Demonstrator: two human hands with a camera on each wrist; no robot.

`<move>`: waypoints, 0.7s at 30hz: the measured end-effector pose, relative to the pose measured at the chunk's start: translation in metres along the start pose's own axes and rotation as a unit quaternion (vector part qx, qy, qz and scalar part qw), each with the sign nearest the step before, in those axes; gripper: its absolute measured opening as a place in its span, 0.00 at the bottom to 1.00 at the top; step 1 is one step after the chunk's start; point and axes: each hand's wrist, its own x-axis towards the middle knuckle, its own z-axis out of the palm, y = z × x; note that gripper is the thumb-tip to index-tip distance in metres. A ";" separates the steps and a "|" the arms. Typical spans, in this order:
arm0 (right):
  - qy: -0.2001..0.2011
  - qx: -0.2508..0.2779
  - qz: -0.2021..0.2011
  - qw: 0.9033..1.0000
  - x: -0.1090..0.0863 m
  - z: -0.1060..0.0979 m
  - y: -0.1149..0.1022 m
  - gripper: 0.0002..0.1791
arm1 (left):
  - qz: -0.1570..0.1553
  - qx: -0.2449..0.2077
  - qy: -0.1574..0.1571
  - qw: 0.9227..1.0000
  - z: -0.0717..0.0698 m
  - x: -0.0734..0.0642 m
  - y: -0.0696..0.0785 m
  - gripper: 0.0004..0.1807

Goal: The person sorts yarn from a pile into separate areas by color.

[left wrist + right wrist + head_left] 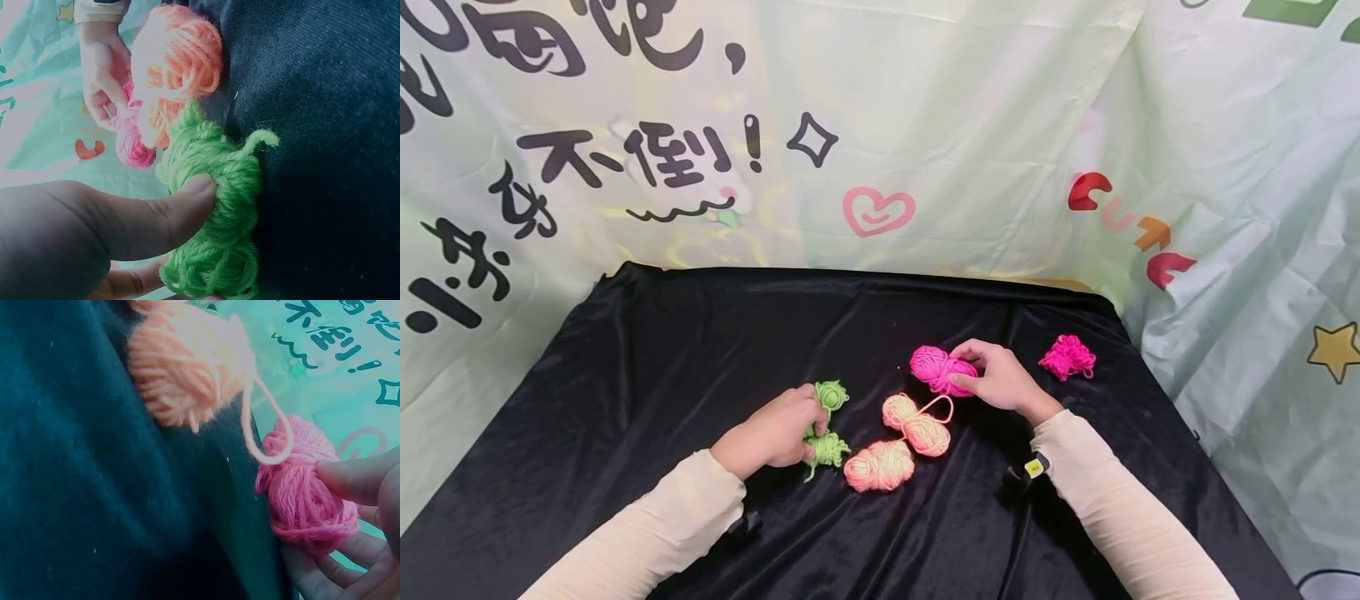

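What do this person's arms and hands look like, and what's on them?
The left hand and right hand are ungloved. The left sleeve and right sleeve are long, plain and cream-coloured. A black left wrist camera and black right wrist camera show by the cuffs, with a small yellow label at the right one.

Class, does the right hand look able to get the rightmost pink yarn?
Probably yes: only black cloth separates the right hand from the rightmost pink yarn, though the held pink skein may hinder.

Green yarn [234,199] left of pink yarn [936,370]
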 end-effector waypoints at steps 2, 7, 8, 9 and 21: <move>0.004 0.000 0.002 1.000 0.000 -0.001 0.002 0.15 | 0.001 0.000 0.001 1.000 0.000 0.000 0.000 0.13; 0.014 -0.006 0.008 1.000 -0.002 -0.005 0.006 0.14 | 0.001 -0.006 0.000 1.000 0.000 0.000 -0.001 0.13; 0.016 -0.008 0.011 1.000 -0.002 -0.006 0.007 0.14 | 0.002 -0.005 0.001 1.000 0.000 0.000 -0.001 0.13; 0.017 -0.009 0.013 1.000 -0.002 -0.006 0.008 0.14 | 0.002 -0.005 0.001 1.000 0.000 0.000 -0.001 0.13; 0.038 -0.019 0.043 0.998 -0.007 -0.015 0.022 0.13 | -0.001 -0.003 -0.005 1.000 0.000 0.002 0.000 0.12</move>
